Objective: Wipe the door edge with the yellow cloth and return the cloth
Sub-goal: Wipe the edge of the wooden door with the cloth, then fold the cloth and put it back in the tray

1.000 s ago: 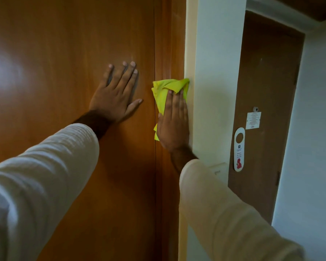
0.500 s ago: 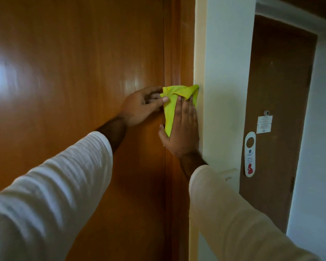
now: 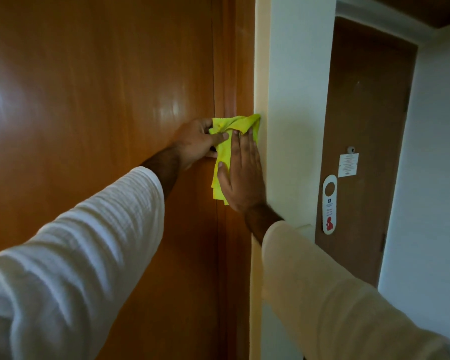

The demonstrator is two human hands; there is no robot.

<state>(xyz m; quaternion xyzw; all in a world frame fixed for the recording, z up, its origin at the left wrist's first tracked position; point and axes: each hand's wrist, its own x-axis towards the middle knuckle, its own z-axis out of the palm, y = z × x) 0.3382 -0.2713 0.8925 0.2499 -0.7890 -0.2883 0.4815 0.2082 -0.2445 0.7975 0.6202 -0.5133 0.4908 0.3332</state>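
A glossy brown wooden door (image 3: pixel 102 100) fills the left of the head view, and its edge and frame strip (image 3: pixel 231 74) run vertically beside a cream wall corner. The yellow cloth (image 3: pixel 225 152) lies flat against that strip. My right hand (image 3: pixel 242 175) presses the cloth onto the wood with flat fingers pointing up. My left hand (image 3: pixel 196 144) pinches the cloth's upper left part between thumb and fingers. Part of the cloth is hidden under my right palm.
A cream wall (image 3: pixel 291 126) juts out right of the frame. Farther right stands a second brown door (image 3: pixel 369 100) with a white door hanger (image 3: pixel 329 203) and a small notice (image 3: pixel 348 165). A white wall (image 3: pixel 431 178) borders it.
My left hand left its flat spot on the door panel, moved right and took hold of the cloth's upper edge. My right hand stays pressed on the cloth.
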